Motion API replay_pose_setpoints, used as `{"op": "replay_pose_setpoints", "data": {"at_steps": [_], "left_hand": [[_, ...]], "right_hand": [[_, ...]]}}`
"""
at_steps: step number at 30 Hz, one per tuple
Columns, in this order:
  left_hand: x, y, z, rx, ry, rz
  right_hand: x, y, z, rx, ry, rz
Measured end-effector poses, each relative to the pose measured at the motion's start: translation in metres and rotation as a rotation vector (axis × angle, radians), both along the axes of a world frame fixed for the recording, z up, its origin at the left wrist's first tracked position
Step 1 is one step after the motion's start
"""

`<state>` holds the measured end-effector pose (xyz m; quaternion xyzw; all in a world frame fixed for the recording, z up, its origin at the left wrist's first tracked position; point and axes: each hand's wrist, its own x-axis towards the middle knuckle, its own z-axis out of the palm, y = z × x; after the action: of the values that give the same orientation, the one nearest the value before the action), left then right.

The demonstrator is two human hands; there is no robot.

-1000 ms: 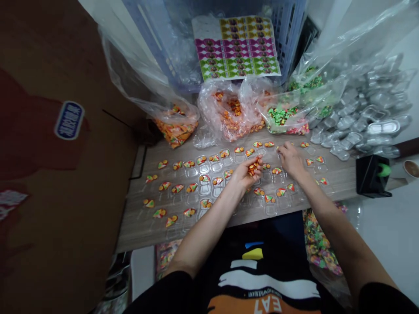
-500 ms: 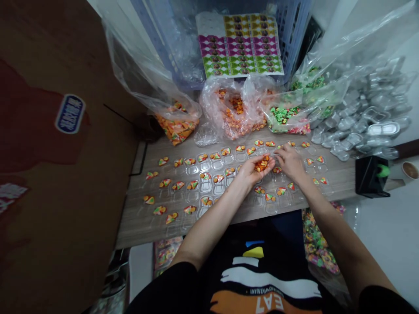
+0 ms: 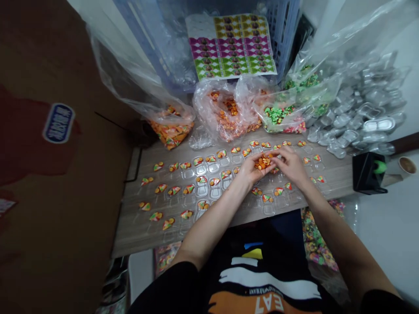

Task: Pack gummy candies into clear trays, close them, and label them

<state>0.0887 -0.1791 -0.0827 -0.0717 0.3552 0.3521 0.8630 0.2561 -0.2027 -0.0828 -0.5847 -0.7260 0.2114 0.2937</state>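
Note:
My left hand (image 3: 250,170) is cupped, palm up, and holds a small heap of orange pieces (image 3: 262,162). My right hand (image 3: 291,165) is right beside it, its fingertips pinching into that heap. Both hover over rows of clear plastic shells (image 3: 203,179) laid out on the wooden tabletop (image 3: 137,231). Most shells hold a small wedge-shaped coloured piece.
Behind the rows lie open plastic bags of orange pieces (image 3: 229,115), wedge pieces (image 3: 170,128) and green and pink pieces (image 3: 283,115). A big bag of empty clear shells (image 3: 363,109) is at right, a black box (image 3: 368,172) at the table's right end, a brown carton (image 3: 49,152) at left.
My right hand has drawn back from the far row to my left hand. My left hand has turned palm up, showing the orange heap, and shifted slightly right.

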Motion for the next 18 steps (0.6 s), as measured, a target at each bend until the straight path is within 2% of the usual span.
{"op": "replay_pose_setpoints", "data": {"at_steps": [3,10,14,16,18], "left_hand": [[0.012,0.002,-0.001,-0.006,0.009,-0.044],[0.026,0.012,0.004,0.027,0.013,-0.088],[0.017,0.014,0.007,0.077,0.042,-0.080],[0.009,0.013,0.007,0.095,0.084,-0.048],[0.003,0.011,0.007,0.123,0.109,-0.042]], "right_hand": [[0.004,0.002,0.001,-0.045,-0.040,0.002],[0.029,0.025,-0.002,-0.110,0.200,-0.013],[0.059,0.031,-0.003,-0.134,0.464,-0.194],[0.072,0.025,-0.008,-0.149,0.509,-0.281],[0.077,0.014,-0.015,-0.189,0.483,-0.279]]}}
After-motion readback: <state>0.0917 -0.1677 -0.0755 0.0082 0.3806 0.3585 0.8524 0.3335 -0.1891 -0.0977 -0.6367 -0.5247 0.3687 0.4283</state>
